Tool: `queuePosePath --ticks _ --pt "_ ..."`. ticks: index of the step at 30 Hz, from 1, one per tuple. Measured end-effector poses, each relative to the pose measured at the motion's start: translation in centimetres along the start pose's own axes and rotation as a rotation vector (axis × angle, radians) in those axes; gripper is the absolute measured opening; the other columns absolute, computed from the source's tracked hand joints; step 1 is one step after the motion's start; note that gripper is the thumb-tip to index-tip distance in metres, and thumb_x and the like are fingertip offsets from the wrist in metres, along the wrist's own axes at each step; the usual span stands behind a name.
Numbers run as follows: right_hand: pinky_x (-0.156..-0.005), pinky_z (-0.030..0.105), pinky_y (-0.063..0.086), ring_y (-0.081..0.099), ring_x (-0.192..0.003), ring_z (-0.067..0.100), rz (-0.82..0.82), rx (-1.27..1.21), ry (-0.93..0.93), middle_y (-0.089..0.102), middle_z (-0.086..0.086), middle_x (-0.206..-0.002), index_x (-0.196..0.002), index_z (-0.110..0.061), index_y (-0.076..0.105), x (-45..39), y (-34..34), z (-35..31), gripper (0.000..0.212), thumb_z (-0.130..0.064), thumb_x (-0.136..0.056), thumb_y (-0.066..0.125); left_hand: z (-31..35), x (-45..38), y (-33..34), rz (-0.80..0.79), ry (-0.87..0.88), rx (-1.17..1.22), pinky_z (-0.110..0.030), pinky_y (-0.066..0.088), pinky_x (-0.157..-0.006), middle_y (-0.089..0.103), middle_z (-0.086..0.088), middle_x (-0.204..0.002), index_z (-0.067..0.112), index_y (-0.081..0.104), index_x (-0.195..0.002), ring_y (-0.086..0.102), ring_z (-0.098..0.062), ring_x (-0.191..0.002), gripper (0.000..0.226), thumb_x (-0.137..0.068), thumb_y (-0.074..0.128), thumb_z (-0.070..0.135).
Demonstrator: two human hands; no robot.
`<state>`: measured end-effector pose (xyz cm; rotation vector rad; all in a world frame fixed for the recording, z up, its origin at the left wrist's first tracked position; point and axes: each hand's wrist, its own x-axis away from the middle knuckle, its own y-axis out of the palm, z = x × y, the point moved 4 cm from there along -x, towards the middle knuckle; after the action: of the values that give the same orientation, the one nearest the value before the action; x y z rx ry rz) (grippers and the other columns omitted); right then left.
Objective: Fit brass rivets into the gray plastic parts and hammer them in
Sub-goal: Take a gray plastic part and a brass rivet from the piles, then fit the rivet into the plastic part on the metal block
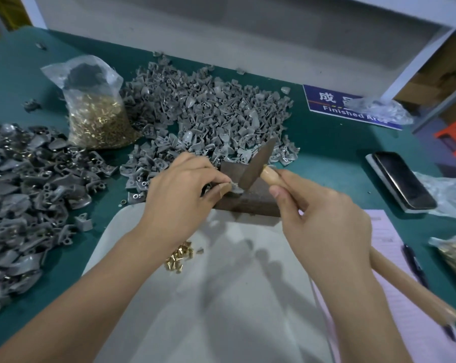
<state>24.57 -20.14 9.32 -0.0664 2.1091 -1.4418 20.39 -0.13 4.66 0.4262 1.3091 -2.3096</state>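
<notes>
My left hand [181, 191] pinches a small gray plastic part [236, 188] on top of a dark metal block [250, 200]. My right hand [323, 218] grips the wooden handle [270, 175] of a hammer just below its head. The dark hammer head [258, 163] slants down with its lower end on the part. A small heap of loose brass rivets [178, 256] lies on the white cloth [221, 297] under my left wrist. A big pile of gray plastic parts [208, 113] lies behind the block.
A clear bag of brass rivets [98, 119] stands at the back left. A second pile of gray parts [25, 192] fills the left. On the right lie a phone [402, 179], a pink paper [394, 258], a pen [415, 265] and another rivet bag [455, 255]. A blue sign [350, 108] lies at the back.
</notes>
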Motion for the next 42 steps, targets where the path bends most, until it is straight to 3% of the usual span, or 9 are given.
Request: queuePosePath --ticks 3,8,11,14,17,19,21,24,42 --pt "-0.056 0.032 0.034 0.064 -0.076 0.030 -0.007 -0.076 0.162 0.061 -0.013 -0.068 -0.114 -0.049 0.058 -0.3 0.5 1.6 0.021 -0.055 -0.095 0.053 0.0 0.0 0.1 -0.009 -0.005 0.014 -0.024 0.038 -0.060 0.062 0.020 -0.086 0.034 0.079 -0.094 0.041 -0.001 -0.088 0.019 -0.090 0.065 0.046" --pt "-0.077 0.043 0.054 0.066 -0.085 0.015 -0.130 -0.425 0.385 0.068 -0.015 -0.082 -0.103 -0.037 0.064 -0.9 2.0 3.2 0.019 -0.046 -0.089 0.072 -0.2 0.2 0.3 -0.005 -0.038 0.025 -0.027 0.041 -0.064 0.061 0.018 -0.087 0.032 0.078 -0.095 0.045 -0.003 -0.091 0.011 -0.091 0.071 0.039" --pt "-0.073 0.040 0.051 0.062 -0.082 0.018 -0.134 -0.325 0.387 0.062 -0.012 -0.086 -0.105 -0.039 0.064 -0.7 2.5 3.5 0.020 -0.049 -0.090 0.070 -0.3 0.4 0.5 0.010 -0.095 0.078 -0.032 0.045 -0.074 0.062 0.019 -0.087 0.033 0.076 -0.092 0.048 -0.006 -0.094 0.008 -0.091 0.070 0.038" --pt "-0.067 0.035 0.037 0.054 -0.088 0.022 -0.145 -0.075 0.357 0.055 -0.007 -0.095 -0.111 -0.042 0.067 -0.7 2.5 3.1 0.025 -0.058 -0.092 0.062 0.0 0.5 0.4 0.022 -0.144 0.132 -0.034 0.044 -0.085 0.065 0.018 -0.091 0.032 0.075 -0.092 0.051 -0.009 -0.098 0.010 -0.091 0.067 0.038" --pt "-0.079 0.039 0.037 0.049 -0.105 0.028 -0.144 0.100 0.278 0.060 -0.002 -0.103 -0.117 -0.039 0.069 -0.8 2.3 2.3 0.032 -0.058 -0.094 0.057 0.6 0.8 -0.6 0.036 -0.140 0.147 -0.039 0.045 -0.090 0.065 0.016 -0.092 0.029 0.074 -0.093 0.053 -0.013 -0.099 0.007 -0.093 0.069 0.034" --pt "-0.089 0.043 0.041 0.050 -0.103 0.029 0.000 -0.096 0.097 0.063 -0.001 -0.104 -0.116 -0.034 0.071 -0.9 1.5 0.2 0.030 -0.052 -0.095 0.059 1.0 1.8 -1.8 0.063 -0.104 0.116 -0.041 0.046 -0.089 0.065 0.016 -0.093 0.029 0.074 -0.095 0.054 -0.015 -0.099 0.007 -0.093 0.069 0.033" --pt "-0.086 0.042 0.046 0.054 -0.096 0.025 0.125 -0.354 -0.179 0.065 -0.004 -0.098 -0.110 -0.023 0.073 -0.4 1.0 -2.9 0.022 -0.038 -0.098 0.062 1.3 3.3 -3.3 0.113 -0.080 0.086 -0.045 0.047 -0.087 0.065 0.017 -0.094 0.029 0.074 -0.096 0.055 -0.015 -0.098 0.007 -0.092 0.071 0.034" --pt "-0.081 0.039 0.048 0.058 -0.091 0.021 0.151 -0.413 -0.436 0.067 -0.004 -0.095 -0.100 -0.017 0.075 1.2 1.9 -7.8 0.012 -0.026 -0.097 0.068 0.3 5.9 -5.8 0.175 -0.118 0.095 -0.048 0.050 -0.083 0.065 0.017 -0.093 0.027 0.075 -0.096 0.056 -0.016 -0.094 0.010 -0.090 0.072 0.033" --pt "-0.080 0.029 0.044 0.050 -0.093 0.010 -0.411 -0.481 -0.608 0.058 -0.015 -0.088 -0.093 -0.029 0.071 3.3 10.5 -27.9 0.008 -0.029 -0.095 0.063 -13.1 16.3 -18.3 0.277 -0.450 -0.167 -0.052 0.050 -0.090 0.073 0.005 -0.098 0.020 0.078 -0.100 0.060 -0.026 -0.104 0.012 -0.087 0.079 0.023"
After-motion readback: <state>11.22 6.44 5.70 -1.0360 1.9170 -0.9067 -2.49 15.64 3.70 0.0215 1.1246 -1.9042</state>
